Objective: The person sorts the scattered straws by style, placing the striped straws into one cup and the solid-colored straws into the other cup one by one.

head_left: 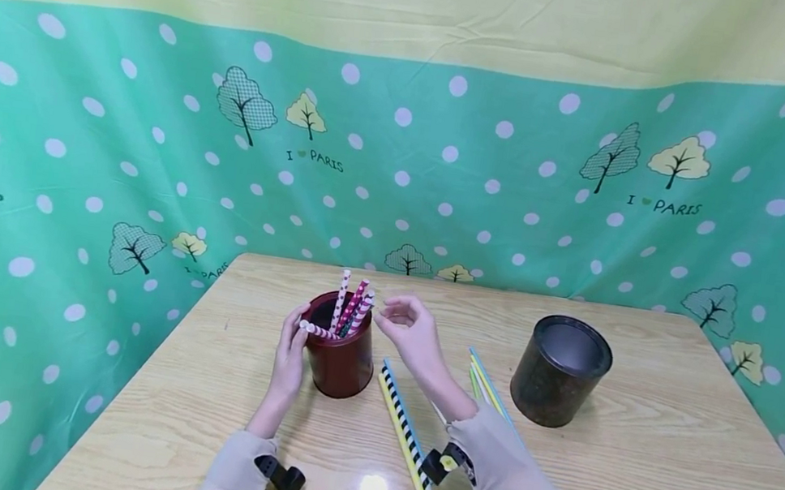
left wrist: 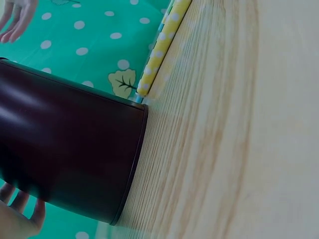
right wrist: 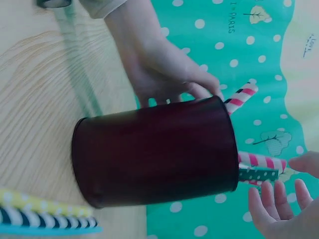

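Observation:
A dark red can [head_left: 341,368] stands upright on the table, holding several patterned paper straws [head_left: 353,307] in pink, white and green. One striped straw [head_left: 320,331] leans over the left rim. My left hand [head_left: 288,363] holds the can's left side, its fingers against the wall in the left wrist view and its thumb near the rim in the right wrist view. Just right of the straw tops, my right hand [head_left: 417,342] hovers with relaxed, slightly bent fingers and nothing in them. In the right wrist view, its fingertips are close to a green dotted straw [right wrist: 259,174].
On the table [head_left: 179,423], yellow, black-and-white striped and blue straws [head_left: 406,431] lie together right of the can. More blue, yellow and green straws [head_left: 486,383] lie partly under the right forearm. A black can [head_left: 555,383] stands farther right. A patterned green curtain [head_left: 445,178] hangs behind.

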A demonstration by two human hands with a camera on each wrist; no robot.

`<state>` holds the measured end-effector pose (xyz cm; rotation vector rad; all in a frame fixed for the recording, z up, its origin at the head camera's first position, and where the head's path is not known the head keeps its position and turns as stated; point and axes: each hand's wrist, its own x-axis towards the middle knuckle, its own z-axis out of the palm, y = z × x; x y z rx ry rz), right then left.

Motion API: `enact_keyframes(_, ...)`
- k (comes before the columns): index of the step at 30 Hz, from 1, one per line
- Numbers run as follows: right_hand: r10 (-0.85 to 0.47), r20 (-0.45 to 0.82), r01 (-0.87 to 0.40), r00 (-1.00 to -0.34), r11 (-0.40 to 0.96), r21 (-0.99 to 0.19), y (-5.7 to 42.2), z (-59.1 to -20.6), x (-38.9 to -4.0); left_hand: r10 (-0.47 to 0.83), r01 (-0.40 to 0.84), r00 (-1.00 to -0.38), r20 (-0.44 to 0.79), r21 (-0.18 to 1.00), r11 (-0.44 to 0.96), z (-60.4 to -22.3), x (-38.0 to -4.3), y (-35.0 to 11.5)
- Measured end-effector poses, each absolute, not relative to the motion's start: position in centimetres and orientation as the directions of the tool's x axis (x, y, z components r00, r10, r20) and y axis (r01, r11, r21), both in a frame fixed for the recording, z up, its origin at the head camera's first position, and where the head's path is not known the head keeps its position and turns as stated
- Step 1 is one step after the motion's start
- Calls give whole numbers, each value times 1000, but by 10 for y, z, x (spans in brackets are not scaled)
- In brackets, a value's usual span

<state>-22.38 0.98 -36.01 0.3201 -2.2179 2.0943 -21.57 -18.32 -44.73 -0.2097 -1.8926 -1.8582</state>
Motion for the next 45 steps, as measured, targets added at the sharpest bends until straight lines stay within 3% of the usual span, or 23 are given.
enact_keyframes(11, -248, 33, -77, -968, 168, -983, 36, -387, -219, -233, 437, -866, 442, 896, 75, -432, -206, -177)
enact_keyframes(20, -377, 19, -123, -926, 254, -959, 51, -406, -218, -230, 418, -875, 425, 905, 81, -422, -201, -173)
enact_keyframes(26, -450, 50, -198, -892, 289, -937, 57, -418, -219, -229, 448, -862, 453, 891, 77, -435, -212, -179)
enact_keyframes(32, -510, 67, -237, -858, 276, -931, 60, -425, -217, -231, 436, -866, 444, 896, 87, -426, -205, -174)
enact_keyframes(39, -575, 168, -369, -801, 253, -894, 65, -446, -221, -228, 439, -865, 446, 894, 84, -424, -203, -173)
enact_keyframes(45, -551, 71, -313, -832, 359, -880, 60, -437, -212, -229, 441, -863, 450, 893, 91, -425, -203, -173)
